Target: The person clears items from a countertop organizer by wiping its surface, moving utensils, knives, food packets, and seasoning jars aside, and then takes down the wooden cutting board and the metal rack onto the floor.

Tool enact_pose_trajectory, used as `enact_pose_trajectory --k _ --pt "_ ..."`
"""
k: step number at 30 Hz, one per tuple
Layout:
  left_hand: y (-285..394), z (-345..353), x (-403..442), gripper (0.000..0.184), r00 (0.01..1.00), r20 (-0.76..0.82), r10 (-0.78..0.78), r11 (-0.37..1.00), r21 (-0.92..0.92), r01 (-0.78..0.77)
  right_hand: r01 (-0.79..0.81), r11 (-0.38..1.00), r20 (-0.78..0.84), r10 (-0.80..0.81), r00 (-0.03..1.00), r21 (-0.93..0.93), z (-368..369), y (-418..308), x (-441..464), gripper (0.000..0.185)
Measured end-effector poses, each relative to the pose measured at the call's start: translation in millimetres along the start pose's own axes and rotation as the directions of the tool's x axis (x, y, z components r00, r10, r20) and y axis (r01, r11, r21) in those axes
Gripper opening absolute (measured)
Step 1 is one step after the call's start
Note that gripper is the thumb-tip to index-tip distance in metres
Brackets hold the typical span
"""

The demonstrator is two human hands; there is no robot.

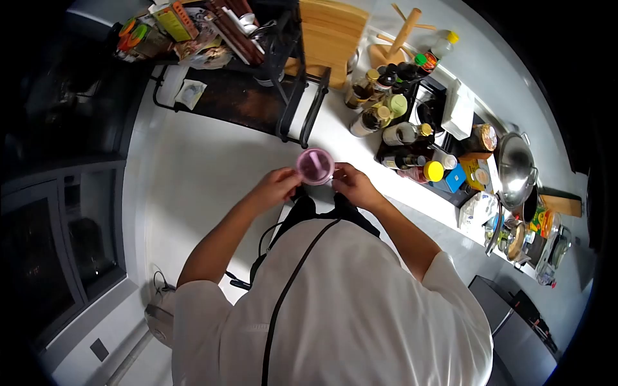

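1. Cup, pink, round-mouthed: one, held in both hands in front of the person's body, seen from above; its contents are too small to make out, save a pale stick-like piece lying inside.
2. Left hand: closed on the left side of the cup, thumb and fingertips at the rim.
3. Right hand: fingers bent and gripping the right side of the cup; whether they hold a handle cannot be told.
4. Black rack: far left of the cup and apart from it; a small white packet on its lower level, a yellow-green box and white spoons on the upper.
5. Surface, white, to the right of the hands and running towards the far side.
6. On that surface, a close group of bottles and jars, including a jar with a yellow lid and a gold-capped bottle.
7. Blue box: just right of the yellow-lidded jar; a yellow box beside it.
8. Metal wok: farther right, past the boxes.
9. Wooden upright holder: far end, beyond the bottles.
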State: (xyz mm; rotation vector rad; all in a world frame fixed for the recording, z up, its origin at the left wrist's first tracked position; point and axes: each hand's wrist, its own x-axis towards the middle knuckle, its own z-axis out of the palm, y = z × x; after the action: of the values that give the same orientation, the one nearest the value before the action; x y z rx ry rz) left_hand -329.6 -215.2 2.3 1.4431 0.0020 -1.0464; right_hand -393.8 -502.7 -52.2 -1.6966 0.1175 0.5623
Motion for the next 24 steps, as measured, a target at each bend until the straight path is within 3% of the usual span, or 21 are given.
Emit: enact_pose_trajectory --k 2,9,13,19,22,24 --pt "-20 28 39 0.027 0.994 -0.096 -0.057 0.998 -0.036 0.054 -0.076 0.995 -0.107 0.069 0.992 -0.067 -13 5 -16 0.05" --pt "-42 69 123 0.032 0.966 -0.239 -0.099 0.993 0.045 0.112 -0.155 0.986 -0.249 0.164 0.955 0.055 -46 45 -58 0.049" --pt "-54 74 135 0.032 0.992 -0.105 -0.064 0.988 0.131 0.078 -0.14 0.99 -0.311 0.14 0.94 0.022 -47 40 -70 0.05" --pt "-77 99 168 0.031 0.994 -0.092 -0.064 0.988 0.133 0.076 -0.11 0.992 -0.291 0.087 0.953 -0.061 -53 50 -73 0.05" --pt "-91 98 182 0.043 0.995 -0.089 -0.044 0.982 0.178 0.059 -0.124 0.99 -0.28 0.099 0.955 -0.074 -57 43 -76 0.05" --pt "-92 100 182 0.037 0.999 -0.032 -0.023 0.98 0.197 0.029 -0.115 0.99 -0.292 0.088 0.952 -0.075 -60 53 -79 0.05"
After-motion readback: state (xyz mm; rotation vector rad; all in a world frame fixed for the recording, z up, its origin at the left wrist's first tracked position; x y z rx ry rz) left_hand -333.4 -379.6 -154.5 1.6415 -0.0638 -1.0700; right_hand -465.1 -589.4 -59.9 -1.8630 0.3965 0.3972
